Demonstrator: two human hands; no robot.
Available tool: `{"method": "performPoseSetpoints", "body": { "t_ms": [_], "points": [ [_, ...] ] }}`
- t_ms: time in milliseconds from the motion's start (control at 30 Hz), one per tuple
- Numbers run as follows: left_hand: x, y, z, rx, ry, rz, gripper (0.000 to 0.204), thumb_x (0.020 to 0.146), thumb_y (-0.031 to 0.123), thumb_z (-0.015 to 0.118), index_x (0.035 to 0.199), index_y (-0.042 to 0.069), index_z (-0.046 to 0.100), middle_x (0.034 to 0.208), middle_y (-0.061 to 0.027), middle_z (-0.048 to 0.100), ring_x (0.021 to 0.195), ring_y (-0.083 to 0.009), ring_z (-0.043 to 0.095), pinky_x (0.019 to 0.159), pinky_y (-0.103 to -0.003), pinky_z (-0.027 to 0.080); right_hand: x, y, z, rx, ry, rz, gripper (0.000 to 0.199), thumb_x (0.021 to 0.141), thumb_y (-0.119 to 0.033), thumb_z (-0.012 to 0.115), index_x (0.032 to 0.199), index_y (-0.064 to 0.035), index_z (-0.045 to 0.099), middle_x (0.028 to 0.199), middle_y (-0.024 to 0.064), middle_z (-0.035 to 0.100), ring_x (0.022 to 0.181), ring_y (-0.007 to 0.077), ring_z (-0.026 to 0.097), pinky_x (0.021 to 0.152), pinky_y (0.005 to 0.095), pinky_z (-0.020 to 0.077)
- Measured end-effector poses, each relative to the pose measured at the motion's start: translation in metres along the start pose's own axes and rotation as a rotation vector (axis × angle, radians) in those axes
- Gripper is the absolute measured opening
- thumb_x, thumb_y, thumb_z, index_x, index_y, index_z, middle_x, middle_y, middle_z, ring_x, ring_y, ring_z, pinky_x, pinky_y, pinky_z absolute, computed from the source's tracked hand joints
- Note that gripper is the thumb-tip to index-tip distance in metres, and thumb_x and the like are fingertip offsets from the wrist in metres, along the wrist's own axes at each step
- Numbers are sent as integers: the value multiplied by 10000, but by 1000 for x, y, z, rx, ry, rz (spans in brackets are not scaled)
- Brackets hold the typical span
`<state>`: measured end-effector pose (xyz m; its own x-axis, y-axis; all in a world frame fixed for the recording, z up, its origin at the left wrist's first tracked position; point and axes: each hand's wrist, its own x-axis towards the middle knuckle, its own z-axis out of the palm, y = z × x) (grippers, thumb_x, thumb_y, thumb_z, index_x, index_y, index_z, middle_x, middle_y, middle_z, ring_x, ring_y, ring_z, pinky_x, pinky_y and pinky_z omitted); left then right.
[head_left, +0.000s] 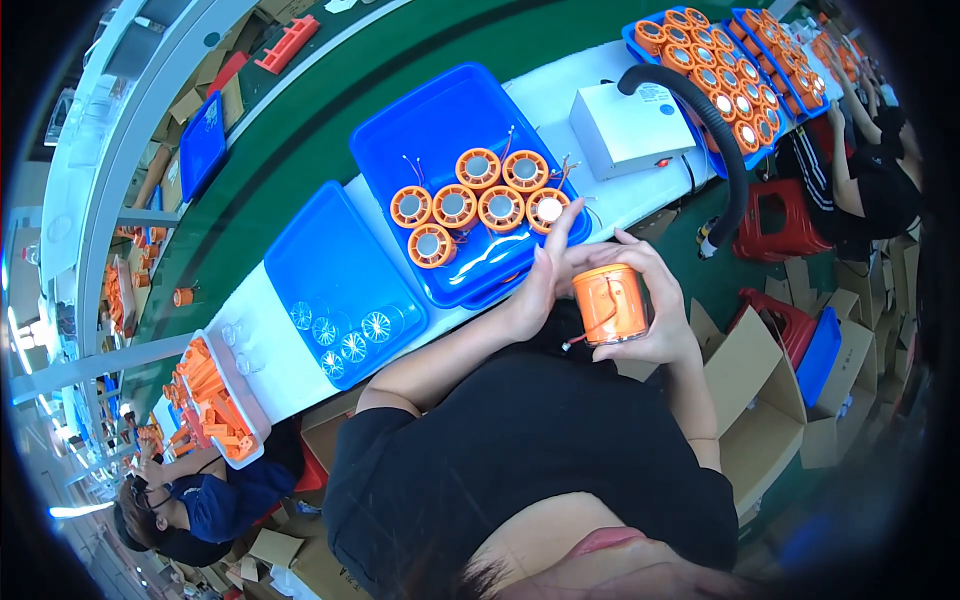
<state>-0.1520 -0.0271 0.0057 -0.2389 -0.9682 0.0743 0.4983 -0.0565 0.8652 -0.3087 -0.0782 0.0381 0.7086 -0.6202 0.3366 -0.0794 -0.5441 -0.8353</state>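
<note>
An orange cylindrical housing (612, 305) with a thin wire and small connector hanging down its side is held in front of my chest. My right hand (668, 318) is wrapped round it from the right. On its left, my left hand (535, 290) has its fingers stretched out, with some of them reaching toward the housing's far upper edge; whether they touch it I cannot tell. Just beyond my hands, several similar orange housings (453, 206) with grey round tops stand in a blue tray (400, 130), some with wires sticking up.
Left of that, another blue tray (330, 240) holds several clear round parts (353, 347). A bin (258, 415) of orange pieces stands farther left. Right of the trays are a white box (625, 130) and a black hose (735, 160). Co-workers sit at both sides; cardboard boxes (750, 400) stand at right.
</note>
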Motion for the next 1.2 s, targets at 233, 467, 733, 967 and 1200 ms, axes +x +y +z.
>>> {"method": "performPoseSetpoints", "body": {
  "t_ms": [233, 467, 733, 967, 1200],
  "points": [
    [-13, 13, -41, 30, 102, -33, 796, 777, 623, 289, 1309, 75, 67, 1234, -183, 346, 1145, -242, 359, 953, -360, 272, 25, 7, 25, 186, -5, 18, 736, 444, -339, 793, 1015, -15, 460, 949, 129, 517, 929, 312, 502, 865, 398, 345],
    [-42, 39, -107, 74, 342, 36, 651, 754, 310, 582, 1255, 53, 255, 1223, -132, 361, 1106, -201, 388, 919, -321, 320, 103, 4, 65, -58, -216, -96, 658, 538, -286, 747, 1067, -26, 456, 1019, 157, 480, 992, 315, 449, 867, 393, 331],
    [-58, 131, -358, 1517, 1351, 259, 532, 639, 316, 684, 1046, 36, 488, 937, -156, 455, 827, -276, 494, 703, -325, 432, 148, 56, 78, -522, -260, 97, 489, 703, -262, 606, 1093, -9, 455, 1055, 169, 469, 998, 322, 438, 884, 403, 304],
    [-64, 89, -488, 1637, 1527, -328, 606, 679, 415, 613, 1116, 42, 420, 1040, -192, 445, 931, -329, 469, 737, -388, 417, 173, 70, 108, -886, -458, 103, 392, 729, -234, 582, 1042, -18, 487, 910, 156, 521, 892, 302, 474, 823, 383, 347],
    [-51, 111, -405, 1732, 1310, 322, 470, 731, 341, 578, 1057, 27, 451, 1020, -178, 482, 924, -307, 485, 769, -374, 397, 171, 83, 104, -814, -239, 113, 431, 717, -276, 590, 1020, 15, 490, 859, 134, 550, 795, 280, 525, 798, 396, 368]
  ]
}}
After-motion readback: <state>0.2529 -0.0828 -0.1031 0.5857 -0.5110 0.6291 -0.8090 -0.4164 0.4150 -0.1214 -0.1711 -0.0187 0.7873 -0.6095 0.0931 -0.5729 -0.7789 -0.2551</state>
